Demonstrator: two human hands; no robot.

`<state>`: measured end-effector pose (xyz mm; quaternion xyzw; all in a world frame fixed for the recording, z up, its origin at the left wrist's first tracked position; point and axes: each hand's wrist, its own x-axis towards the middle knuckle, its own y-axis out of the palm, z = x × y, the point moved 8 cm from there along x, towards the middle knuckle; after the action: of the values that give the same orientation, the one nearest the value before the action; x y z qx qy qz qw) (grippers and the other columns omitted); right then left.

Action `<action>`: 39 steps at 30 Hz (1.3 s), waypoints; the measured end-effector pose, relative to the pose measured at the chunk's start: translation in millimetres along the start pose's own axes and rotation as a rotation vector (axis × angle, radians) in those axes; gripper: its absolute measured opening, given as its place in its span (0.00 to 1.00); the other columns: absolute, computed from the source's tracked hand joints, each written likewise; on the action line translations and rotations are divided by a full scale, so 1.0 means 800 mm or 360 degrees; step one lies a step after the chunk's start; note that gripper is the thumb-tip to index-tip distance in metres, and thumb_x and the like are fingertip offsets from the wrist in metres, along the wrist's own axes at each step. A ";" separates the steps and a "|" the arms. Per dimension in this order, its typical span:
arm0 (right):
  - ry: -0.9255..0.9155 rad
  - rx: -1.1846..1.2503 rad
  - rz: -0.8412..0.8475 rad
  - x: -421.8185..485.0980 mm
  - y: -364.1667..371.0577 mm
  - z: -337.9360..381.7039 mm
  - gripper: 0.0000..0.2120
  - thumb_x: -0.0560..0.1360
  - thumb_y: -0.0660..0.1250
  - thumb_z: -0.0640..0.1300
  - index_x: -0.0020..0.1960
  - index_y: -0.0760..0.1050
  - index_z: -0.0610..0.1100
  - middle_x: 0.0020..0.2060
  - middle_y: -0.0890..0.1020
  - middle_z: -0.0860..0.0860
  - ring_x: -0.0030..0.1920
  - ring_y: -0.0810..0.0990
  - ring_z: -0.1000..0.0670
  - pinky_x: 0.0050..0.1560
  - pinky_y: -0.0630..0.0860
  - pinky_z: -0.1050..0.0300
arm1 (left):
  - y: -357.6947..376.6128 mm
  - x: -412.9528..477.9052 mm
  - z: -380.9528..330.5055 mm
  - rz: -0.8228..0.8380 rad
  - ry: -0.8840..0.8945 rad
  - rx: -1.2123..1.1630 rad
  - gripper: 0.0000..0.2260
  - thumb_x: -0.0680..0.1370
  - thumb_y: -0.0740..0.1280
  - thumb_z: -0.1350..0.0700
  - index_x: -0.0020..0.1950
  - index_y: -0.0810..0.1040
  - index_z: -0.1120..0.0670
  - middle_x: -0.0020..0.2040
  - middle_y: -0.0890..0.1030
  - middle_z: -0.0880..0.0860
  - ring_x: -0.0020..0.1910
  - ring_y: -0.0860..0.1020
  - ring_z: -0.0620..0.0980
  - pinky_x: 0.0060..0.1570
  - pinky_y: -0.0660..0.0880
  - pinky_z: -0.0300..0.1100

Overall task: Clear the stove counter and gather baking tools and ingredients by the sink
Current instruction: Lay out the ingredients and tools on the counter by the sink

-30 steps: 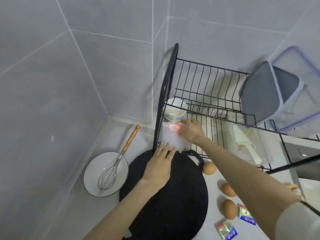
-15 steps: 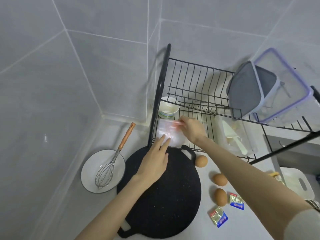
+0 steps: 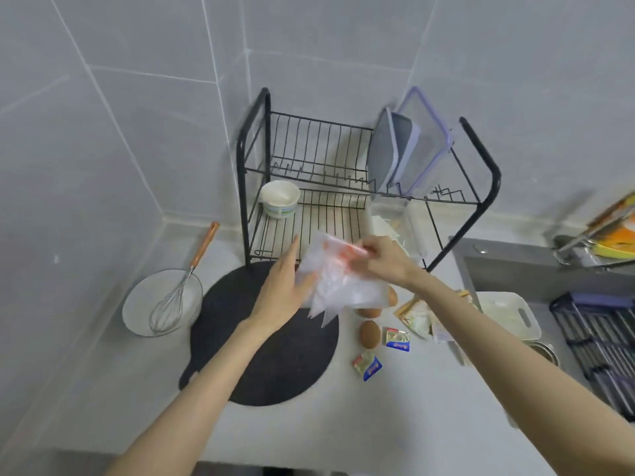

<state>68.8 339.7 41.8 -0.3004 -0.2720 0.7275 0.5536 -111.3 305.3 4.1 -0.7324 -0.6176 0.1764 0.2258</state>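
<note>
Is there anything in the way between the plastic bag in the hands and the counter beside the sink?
Yes. Under the plastic bag lie eggs, two small packets and paper wrappers; bare counter lies nearer.

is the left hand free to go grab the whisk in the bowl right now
Probably not at once. The left hand is supporting the clear plastic bag, which the right hand pinches at its top. The path itself looks open: the whisk lies uncovered in the white bowl to its left.
</note>
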 end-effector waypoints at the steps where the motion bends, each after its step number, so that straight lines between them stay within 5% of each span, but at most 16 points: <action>1: 0.0016 0.0053 0.0102 -0.018 0.004 -0.008 0.06 0.75 0.69 0.45 0.42 0.79 0.43 0.33 0.77 0.50 0.33 0.74 0.52 0.34 0.69 0.61 | 0.015 -0.008 -0.002 0.0066 -0.0074 -0.0116 0.31 0.79 0.64 0.50 0.77 0.54 0.51 0.75 0.62 0.48 0.73 0.62 0.46 0.70 0.62 0.44; 4: 0.0147 0.0161 0.0271 -0.078 0.011 -0.045 0.10 0.73 0.70 0.49 0.44 0.78 0.41 0.39 0.82 0.43 0.37 0.79 0.50 0.39 0.76 0.53 | 0.065 -0.039 -0.009 0.0174 -0.0280 -0.0479 0.23 0.77 0.67 0.57 0.72 0.67 0.53 0.64 0.76 0.50 0.62 0.75 0.47 0.61 0.72 0.42; 7: 0.0270 0.0175 0.0357 -0.134 0.016 -0.086 0.12 0.70 0.69 0.48 0.48 0.77 0.41 0.44 0.82 0.50 0.44 0.81 0.48 0.42 0.75 0.58 | 0.109 -0.074 -0.016 0.0236 -0.0346 -0.0491 0.13 0.75 0.68 0.61 0.59 0.78 0.53 0.52 0.82 0.52 0.53 0.80 0.48 0.55 0.77 0.45; 12: 0.0527 0.0197 0.0446 -0.207 0.034 -0.167 0.12 0.69 0.70 0.43 0.50 0.75 0.39 0.41 0.78 0.49 0.41 0.77 0.50 0.41 0.72 0.57 | 0.189 -0.127 -0.024 0.0417 -0.0448 -0.0471 0.09 0.70 0.70 0.59 0.50 0.80 0.53 0.44 0.83 0.52 0.43 0.79 0.47 0.46 0.75 0.43; 15: 0.0680 0.0314 0.0345 -0.236 0.040 -0.205 0.04 0.73 0.67 0.41 0.43 0.74 0.40 0.38 0.76 0.46 0.36 0.73 0.50 0.36 0.71 0.58 | 0.232 -0.148 -0.023 0.0476 -0.0528 -0.0365 0.04 0.65 0.65 0.57 0.38 0.72 0.49 0.37 0.72 0.47 0.37 0.71 0.47 0.41 0.68 0.40; 17: 0.0683 0.0178 0.0203 -0.245 0.036 -0.221 0.05 0.74 0.67 0.43 0.45 0.76 0.41 0.41 0.78 0.47 0.40 0.75 0.50 0.42 0.74 0.56 | 0.248 -0.156 -0.025 0.0484 -0.0570 -0.0367 0.06 0.69 0.64 0.59 0.41 0.71 0.48 0.42 0.70 0.46 0.42 0.72 0.46 0.44 0.68 0.38; 21: 0.0600 -0.0089 -0.0065 -0.250 0.023 -0.238 0.15 0.71 0.69 0.48 0.56 0.75 0.46 0.52 0.82 0.49 0.52 0.79 0.47 0.53 0.77 0.53 | 0.252 -0.160 -0.021 0.0432 -0.0669 -0.0355 0.17 0.77 0.62 0.63 0.66 0.72 0.54 0.57 0.74 0.49 0.55 0.73 0.44 0.54 0.68 0.35; 28: 0.0194 -0.0048 -0.0414 -0.193 -0.018 -0.166 0.12 0.75 0.65 0.40 0.57 0.76 0.43 0.53 0.81 0.51 0.52 0.78 0.49 0.49 0.72 0.58 | 0.194 -0.117 -0.040 0.0307 -0.0500 -0.0352 0.14 0.77 0.63 0.64 0.61 0.76 0.54 0.56 0.78 0.50 0.58 0.77 0.49 0.54 0.71 0.36; 31: 0.0089 -0.0029 -0.0503 -0.147 -0.035 -0.134 0.13 0.75 0.64 0.39 0.58 0.76 0.44 0.56 0.80 0.49 0.54 0.77 0.48 0.52 0.74 0.56 | 0.162 -0.092 -0.052 0.0247 -0.0442 -0.0389 0.14 0.77 0.64 0.63 0.61 0.75 0.52 0.56 0.78 0.49 0.54 0.77 0.46 0.46 0.72 0.27; 39: 0.0333 -0.0205 -0.0414 -0.002 -0.050 -0.125 0.18 0.80 0.57 0.45 0.68 0.68 0.42 0.63 0.73 0.39 0.61 0.73 0.38 0.58 0.72 0.48 | 0.098 -0.025 -0.052 0.0308 -0.0340 -0.0434 0.16 0.79 0.62 0.61 0.67 0.72 0.53 0.55 0.78 0.45 0.57 0.75 0.42 0.62 0.71 0.40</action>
<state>168.8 353.7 4.6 -0.3715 -0.2957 0.5956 0.6479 -27.7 270.3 -4.9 -0.7893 -0.5830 0.1886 0.0398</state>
